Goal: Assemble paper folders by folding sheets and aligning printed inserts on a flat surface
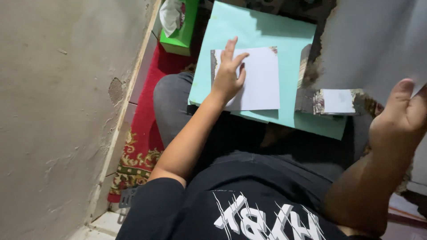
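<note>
Left hand (229,75), fingers spread flat, pressing white sheet (258,80) onto turquoise board (267,31); right hand (402,113) grasping large pale sheet (369,44), well apart.

right hand (402,113): fingertips cut off by right edge
large sheet (373,40): blurred, runs off frame
green box (180,26): top cropped

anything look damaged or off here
Yes. The wall on the left has a chipped patch of missing plaster near its base. The big sheet lifted by the right hand has a ragged, torn-looking edge. The white paper under the left hand lies flat on the teal board.
</note>
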